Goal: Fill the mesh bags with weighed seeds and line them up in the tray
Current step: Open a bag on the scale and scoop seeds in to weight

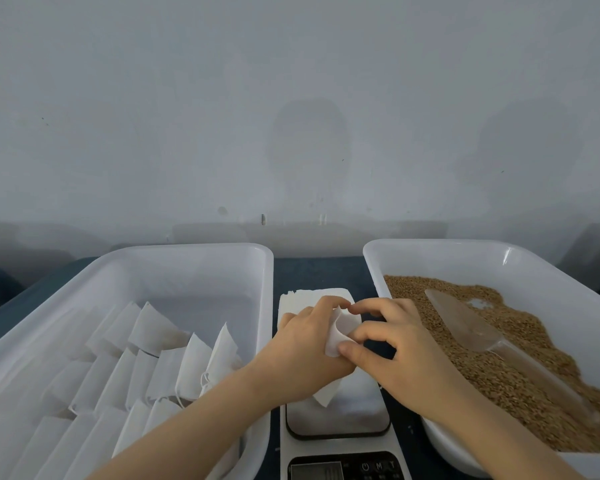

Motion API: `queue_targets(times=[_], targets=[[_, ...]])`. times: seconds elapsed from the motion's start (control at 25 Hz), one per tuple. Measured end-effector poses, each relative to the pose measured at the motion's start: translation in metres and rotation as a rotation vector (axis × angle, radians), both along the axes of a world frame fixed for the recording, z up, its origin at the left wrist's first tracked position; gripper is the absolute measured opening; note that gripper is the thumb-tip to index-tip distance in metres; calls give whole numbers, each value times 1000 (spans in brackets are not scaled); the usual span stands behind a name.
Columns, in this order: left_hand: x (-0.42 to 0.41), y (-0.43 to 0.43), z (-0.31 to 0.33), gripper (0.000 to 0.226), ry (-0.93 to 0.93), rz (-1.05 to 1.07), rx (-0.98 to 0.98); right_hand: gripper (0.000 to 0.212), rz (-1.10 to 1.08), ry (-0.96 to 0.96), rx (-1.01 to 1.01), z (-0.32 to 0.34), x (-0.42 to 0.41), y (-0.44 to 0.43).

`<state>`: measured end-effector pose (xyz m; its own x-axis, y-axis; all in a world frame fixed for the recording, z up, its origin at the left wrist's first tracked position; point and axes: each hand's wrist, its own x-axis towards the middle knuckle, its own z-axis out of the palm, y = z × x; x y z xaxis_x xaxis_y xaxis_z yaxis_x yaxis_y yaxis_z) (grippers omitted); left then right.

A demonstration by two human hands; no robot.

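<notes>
Bag-opening step: left hand (pixel 302 351) and right hand (pixel 406 355) pinch small white mesh bag (pixel 340 329) between fingertips, spreading its mouth above white digital scale (pixel 361 410). Next likely needs clear plastic scoop (pixel 465 323) on brown seeds (pixel 520 386), right of fingers.

The display of the scale (pixel 354 410) is cut off by the bottom edge and unreadable. The seed tray (pixel 465 245) runs past the right edge.

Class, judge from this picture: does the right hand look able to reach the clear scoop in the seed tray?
Probably yes: the scoop lies uncovered on the seeds just beside the right hand, with nothing between. The hand must first release the mesh bag it pinches.
</notes>
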<state>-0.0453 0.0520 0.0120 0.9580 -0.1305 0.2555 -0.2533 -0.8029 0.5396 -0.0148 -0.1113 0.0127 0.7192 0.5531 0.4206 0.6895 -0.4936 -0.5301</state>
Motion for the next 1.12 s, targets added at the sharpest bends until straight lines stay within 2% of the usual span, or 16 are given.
queue_targets(times=[0.12, 0.24, 0.36, 0.44, 0.56, 0.6, 0.68, 0.76, 0.92, 1.12], targets=[[2, 1, -3, 52, -25, 39, 29, 17, -28, -64, 11, -1, 1, 1], [4, 2, -5, 45, -57, 42, 71, 28, -26, -51, 44, 4, -2, 1], [3, 4, -3, 37, 8, 38, 13, 22, -211, -222, 53, 13, 9, -11], [4, 4, -2, 36, 40, 19, 1, 26, -460, -224, -168, 24, 32, -36], [3, 5, 0, 46, 66, -2, -15, 35, -810, 49, -692, 28, 67, -87], [3, 6, 0, 49, 77, -9, -17, 35, -849, 150, -803, 23, 73, -98], [1, 6, -1, 55, 114, -30, -14, 31, -845, 307, -891, 7, 81, -112], [2, 5, -1, 63, 160, -36, -27, 35, -809, 353, -861, -3, 85, -116], [5, 8, -3, 78, 229, -18, -53, 33, -825, 221, -806, -7, 85, -113], [4, 8, -4, 69, 236, -26, -88, 29, -784, 188, -572, -3, 78, -108]])
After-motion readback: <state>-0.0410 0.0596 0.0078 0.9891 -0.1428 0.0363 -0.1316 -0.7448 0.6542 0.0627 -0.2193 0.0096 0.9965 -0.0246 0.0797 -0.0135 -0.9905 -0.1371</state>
